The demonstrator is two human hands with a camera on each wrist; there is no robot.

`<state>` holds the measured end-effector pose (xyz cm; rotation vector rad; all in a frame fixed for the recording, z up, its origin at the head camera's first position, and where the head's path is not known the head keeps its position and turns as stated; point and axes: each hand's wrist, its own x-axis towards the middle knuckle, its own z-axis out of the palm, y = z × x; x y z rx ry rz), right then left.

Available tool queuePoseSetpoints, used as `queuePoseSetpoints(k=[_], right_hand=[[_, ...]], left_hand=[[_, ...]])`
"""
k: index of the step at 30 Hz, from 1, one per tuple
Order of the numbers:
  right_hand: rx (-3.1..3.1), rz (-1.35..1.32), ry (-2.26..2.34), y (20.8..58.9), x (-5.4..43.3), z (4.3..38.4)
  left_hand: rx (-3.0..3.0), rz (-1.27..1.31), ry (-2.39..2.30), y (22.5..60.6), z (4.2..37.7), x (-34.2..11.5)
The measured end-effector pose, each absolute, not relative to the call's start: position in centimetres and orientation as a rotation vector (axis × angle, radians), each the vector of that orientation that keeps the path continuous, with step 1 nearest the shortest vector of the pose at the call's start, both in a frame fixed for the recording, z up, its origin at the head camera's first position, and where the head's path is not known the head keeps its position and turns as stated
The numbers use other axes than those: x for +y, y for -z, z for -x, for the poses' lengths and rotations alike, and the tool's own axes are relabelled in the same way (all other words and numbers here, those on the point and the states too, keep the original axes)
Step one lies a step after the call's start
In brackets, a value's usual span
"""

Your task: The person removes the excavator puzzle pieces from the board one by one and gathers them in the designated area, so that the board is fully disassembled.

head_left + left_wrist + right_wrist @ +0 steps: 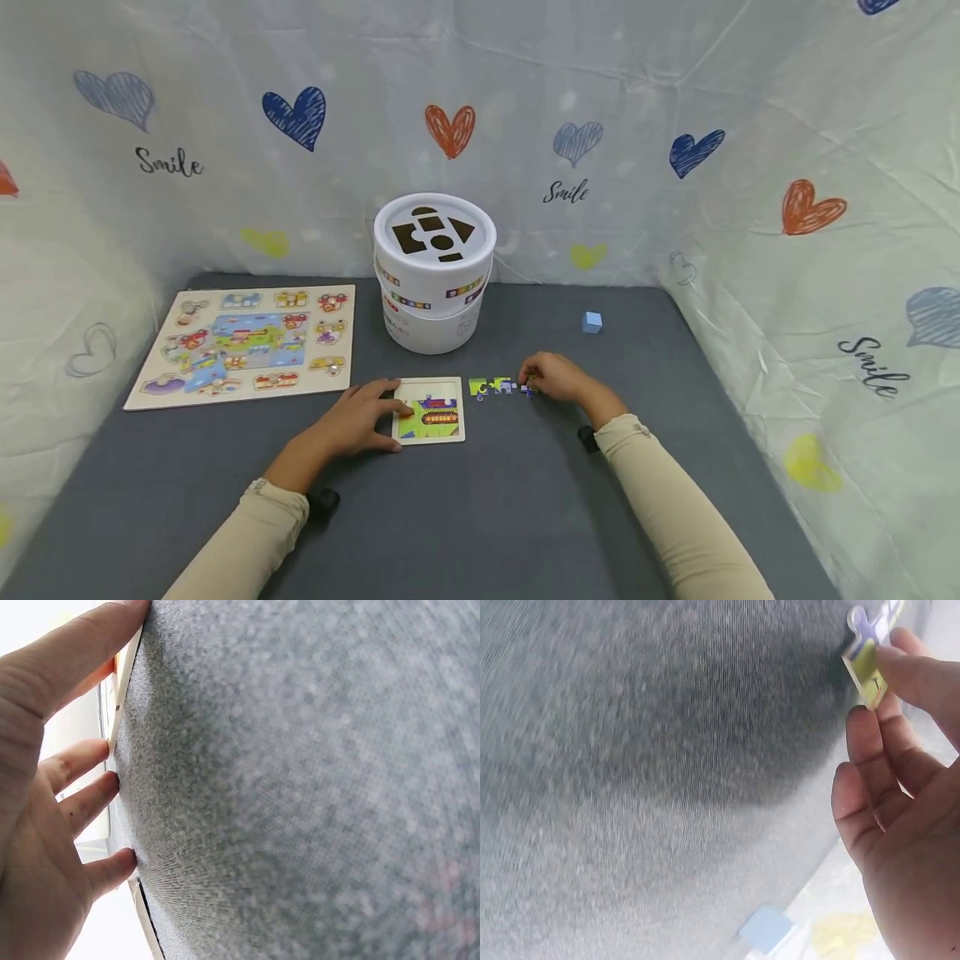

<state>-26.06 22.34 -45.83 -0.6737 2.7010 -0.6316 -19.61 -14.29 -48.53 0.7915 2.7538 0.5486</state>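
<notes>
A small square puzzle tray (427, 380) with a pale frame lies in front of me, part of its picture filled by jigsaw pieces. My left hand (358, 423) rests at its left side, fingers spread, one fingertip over the picture and the thumb by the lower corner. In the left wrist view that thumb (82, 656) touches the tray's edge. My right hand (557, 377) pinches a jigsaw piece (868, 667) between thumb and fingers, with yellow-green and purple printing on it. Loose jigsaw pieces (478, 387) lie in a row between the tray and the right hand.
Behind the tray stands a white bucket (435, 329) with shaped holes in its lid. A large wooden picture board (247, 396) lies at the back left. One light blue cube (592, 322) sits at the back right. A heart-printed cloth (510, 75) hangs around the grey table (480, 533).
</notes>
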Motion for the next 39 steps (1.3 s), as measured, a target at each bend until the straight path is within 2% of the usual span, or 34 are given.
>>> queuePoseSetpoints(k=[10, 14, 19, 23, 39], right_hand=[[2.782, 0.731, 0.718, 46.1, 20.5, 25.3], [2.777, 0.784, 0.693, 45.5, 16.5, 24.4], [2.709, 0.975, 0.494, 45.8, 10.7, 23.8], [2.687, 1.046, 0.376, 46.5, 8.2, 23.7], [2.688, 1.021, 0.519, 46.9, 5.8, 23.9]], left_hand=[[2.751, -0.822, -0.488, 48.8, 19.8, -14.3], [2.730, -0.839, -0.451, 48.4, 20.2, -13.4], [2.691, -0.855, -0.530, 48.5, 20.0, -12.9], [2.649, -0.868, -0.614, 48.7, 19.7, -12.8], [2.680, -0.829, -0.626, 48.2, 19.2, -14.0]])
